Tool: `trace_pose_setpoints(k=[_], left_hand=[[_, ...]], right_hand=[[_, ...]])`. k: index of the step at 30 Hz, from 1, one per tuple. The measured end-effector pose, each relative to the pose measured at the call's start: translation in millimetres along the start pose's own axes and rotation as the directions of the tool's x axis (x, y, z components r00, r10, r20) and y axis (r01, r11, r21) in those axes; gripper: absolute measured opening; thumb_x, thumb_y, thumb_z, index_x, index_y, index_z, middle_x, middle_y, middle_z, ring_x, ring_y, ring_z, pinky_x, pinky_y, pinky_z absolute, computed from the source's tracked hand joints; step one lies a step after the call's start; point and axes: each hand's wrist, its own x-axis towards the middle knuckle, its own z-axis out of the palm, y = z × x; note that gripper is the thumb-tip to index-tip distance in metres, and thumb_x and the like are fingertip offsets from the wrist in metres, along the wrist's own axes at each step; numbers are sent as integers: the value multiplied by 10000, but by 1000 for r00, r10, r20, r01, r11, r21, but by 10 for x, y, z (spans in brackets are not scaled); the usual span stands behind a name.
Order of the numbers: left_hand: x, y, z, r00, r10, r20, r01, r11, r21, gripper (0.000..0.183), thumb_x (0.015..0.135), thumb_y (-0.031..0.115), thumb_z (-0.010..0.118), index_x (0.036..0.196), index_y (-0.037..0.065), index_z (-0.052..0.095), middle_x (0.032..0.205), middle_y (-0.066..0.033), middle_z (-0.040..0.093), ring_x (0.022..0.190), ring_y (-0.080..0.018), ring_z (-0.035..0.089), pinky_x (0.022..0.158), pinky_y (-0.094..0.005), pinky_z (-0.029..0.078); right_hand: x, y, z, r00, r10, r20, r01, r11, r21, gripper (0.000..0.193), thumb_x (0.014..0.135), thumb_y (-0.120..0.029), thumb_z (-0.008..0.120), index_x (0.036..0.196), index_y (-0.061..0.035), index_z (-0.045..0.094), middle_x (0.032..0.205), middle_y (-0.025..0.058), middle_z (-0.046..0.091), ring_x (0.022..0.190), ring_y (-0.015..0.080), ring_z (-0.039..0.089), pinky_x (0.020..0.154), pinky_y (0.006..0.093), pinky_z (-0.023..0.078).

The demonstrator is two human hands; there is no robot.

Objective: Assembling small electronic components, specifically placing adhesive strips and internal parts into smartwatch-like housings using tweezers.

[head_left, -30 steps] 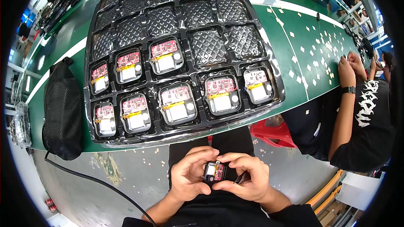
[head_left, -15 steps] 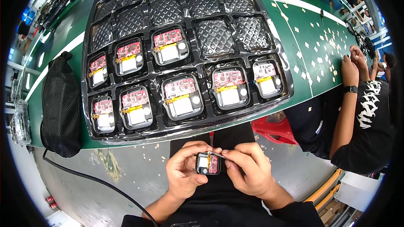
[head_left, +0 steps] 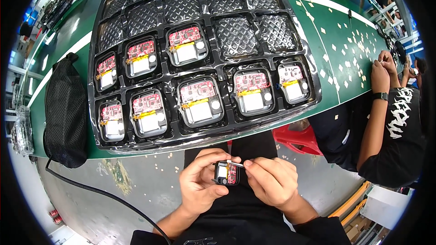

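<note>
Left hand [head_left: 200,182]: fingers and thumb closed around a small black housing [head_left: 226,173] with a red board, white block and yellow strip, its open face up. Right hand [head_left: 273,182]: fingertips pinching a slim tool [head_left: 237,164], its end at the housing's upper edge; contact cannot be told. Change: one second earlier the right fingertips were at the housing itself; now they stand off to its right, only the tool bridging the gap.

Beyond the fingers: black tray [head_left: 237,36], eight larger housings seated in its two nearest rows, on a green table [head_left: 349,90]. Far left of them: black mesh bag [head_left: 67,113]. Beyond, to the right: scattered pale chips [head_left: 347,64]; nearer, a co-worker [head_left: 386,143] and a red seat [head_left: 297,139]. Below: grey floor [head_left: 150,190].
</note>
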Motion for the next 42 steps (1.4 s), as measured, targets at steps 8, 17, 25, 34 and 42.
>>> trace_pose_setpoints(k=[8,17,25,34,42], left_hand=[[12,-11,-10,1000,7,0,-7,1000,8,686,791,246,888,1297,-90,570,1304,-181,527,1196,-338,633,1044,-443,515],[6,1,21,1000,7,5,-7,996,84,690,801,249,874,1311,-102,569,1314,-182,524,1184,-336,640,1033,-443,526],[-14,-31,27,997,47,-54,-41,995,93,699,798,272,871,1302,-116,580,1323,-185,523,1156,-346,655,1000,-438,555],[-21,-23,14,1000,14,-15,-12,992,128,692,788,218,879,1316,-114,580,1354,-198,504,1166,-342,652,984,-410,563],[-37,-33,22,996,12,-88,3,985,172,708,795,257,874,1316,-120,578,1354,-193,513,1141,-334,668,966,-383,569]], right_hand=[[-4,15,-7,994,105,14,-106,979,174,294,718,28,793,1006,9,740,886,99,696,620,192,645,533,290,518],[-3,50,-4,989,134,55,-143,964,222,310,728,31,785,1030,7,722,905,109,702,630,207,663,551,305,535],[-42,52,14,993,116,37,-121,974,191,329,714,36,780,1036,3,720,886,107,693,632,209,658,553,311,537],[-37,69,-6,992,121,48,-128,968,216,325,714,32,779,1031,5,719,884,107,692,626,206,651,546,308,530],[-57,40,56,997,77,25,-79,994,81,308,704,19,789,1006,-1,732,878,86,686,617,191,630,546,296,520]])
